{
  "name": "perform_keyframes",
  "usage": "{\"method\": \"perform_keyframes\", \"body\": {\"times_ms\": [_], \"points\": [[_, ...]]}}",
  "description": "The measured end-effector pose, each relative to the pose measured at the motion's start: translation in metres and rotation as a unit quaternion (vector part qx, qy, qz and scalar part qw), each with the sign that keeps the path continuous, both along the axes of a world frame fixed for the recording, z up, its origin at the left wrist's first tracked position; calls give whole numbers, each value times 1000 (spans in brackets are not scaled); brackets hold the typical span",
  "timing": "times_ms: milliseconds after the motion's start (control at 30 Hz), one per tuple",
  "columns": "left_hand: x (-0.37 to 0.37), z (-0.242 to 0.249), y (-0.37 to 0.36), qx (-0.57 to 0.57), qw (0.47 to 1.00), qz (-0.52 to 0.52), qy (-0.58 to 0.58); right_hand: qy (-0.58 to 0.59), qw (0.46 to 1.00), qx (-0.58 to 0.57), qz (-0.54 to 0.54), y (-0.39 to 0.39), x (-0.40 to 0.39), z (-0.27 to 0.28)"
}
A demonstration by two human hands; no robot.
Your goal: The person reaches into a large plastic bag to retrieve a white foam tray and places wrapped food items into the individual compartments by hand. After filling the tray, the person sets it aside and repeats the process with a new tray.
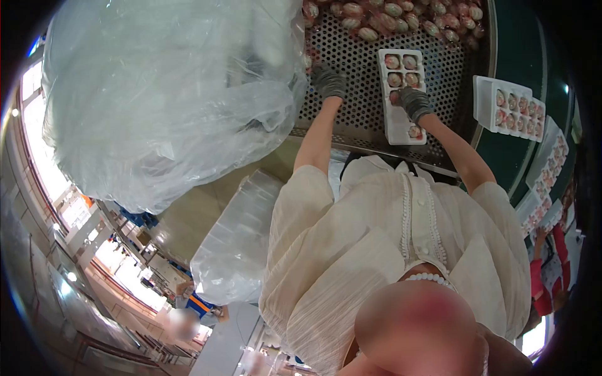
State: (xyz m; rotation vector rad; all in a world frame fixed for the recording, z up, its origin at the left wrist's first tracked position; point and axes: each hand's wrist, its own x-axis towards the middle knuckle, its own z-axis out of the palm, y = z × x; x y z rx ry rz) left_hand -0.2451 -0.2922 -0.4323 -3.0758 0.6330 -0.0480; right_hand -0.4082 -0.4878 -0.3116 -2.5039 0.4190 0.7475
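My left hand [328,84], in a grey glove, is at the left side of a perforated metal tray [351,59], close to the large plastic bag. Its fingers are curled and partly hidden, with a reddish wrapped ball just beyond them. A white compartment tray [395,128] lies on the perforated metal, with striped balls in its far compartments and one at the near end. My right hand [414,104], also gloved, reaches over its middle, fingers closed at a striped ball [394,98] in a compartment.
Many red-and-white striped balls [389,20] in clear wrap lie along the far side. To the right, filled white trays [520,111] rest on a dark green surface. A large clear plastic bag [169,94] bulges at the left. Another person's red sleeve [560,244] shows at the far right.
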Motion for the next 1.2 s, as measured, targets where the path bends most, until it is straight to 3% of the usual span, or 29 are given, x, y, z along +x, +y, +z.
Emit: {"method": "perform_keyframes", "body": {"times_ms": [33,100,133,200,267,300,333,367,400,433,500,533,567,633,667,700,733,767,833,900,933,967,1033,1100,1133,1200], "points": [[12,15,5,3,1000,-8,-2,-2,1000,3,-8,1,-2,-12],[34,63,7,193,978,-65,50,42,998,-46,-10,1,-3,-26],[44,61,12,193,977,-74,49,55,998,-27,-26,0,-4,-28],[52,45,22,-42,994,-96,29,85,993,-37,-71,1,6,3],[53,24,27,-83,994,-68,17,118,986,-42,-110,8,-10,21],[61,16,26,-127,991,-35,-6,-13,993,-17,-113,6,-20,25],[66,51,17,-159,967,49,192,-143,983,8,-115,5,-26,27],[52,76,16,-157,967,42,195,-141,982,7,-123,10,-21,38],[30,101,12,-409,835,78,361,-115,933,182,-290,20,-14,58],[15,116,6,-616,610,116,485,-94,828,347,-431,21,-5,68],[-19,137,-12,-607,585,124,524,-122,694,529,-473,24,-8,39],[-34,139,-21,-602,561,139,551,-86,582,624,-514,23,-7,38],[-47,137,-29,-596,559,134,560,-90,505,679,-526,21,-8,36],[-68,125,-37,-448,716,37,534,-106,684,531,-489,20,-8,56],[-74,120,-35,-467,736,-40,488,-108,682,529,-494,21,-16,62],[-77,127,-38,-466,735,-42,491,-141,727,505,-444,22,-26,68],[-80,134,-43,-462,644,27,609,-173,768,478,-390,21,-35,71],[-84,140,-45,-446,538,97,709,-172,768,478,-391,20,-45,73],[-99,132,-36,-441,536,50,718,-105,790,469,-380,25,-65,76],[-116,139,-35,-421,618,-64,661,-119,810,428,-384,33,-77,72],[-126,143,-38,-377,710,-59,592,-140,842,352,-385,38,-85,53],[-135,139,-43,-379,711,-58,589,-162,868,275,-381,39,-86,44],[-145,129,-51,-359,873,-119,308,-193,868,246,-385,41,-75,37],[-151,127,-56,-325,894,-68,302,-264,911,70,-308,37,-61,52],[-151,112,-54,-311,895,-101,303,-210,938,33,-274,37,-58,39],[-151,112,-51,-297,897,-132,300,-221,952,-22,-211,47,-64,27]]}}
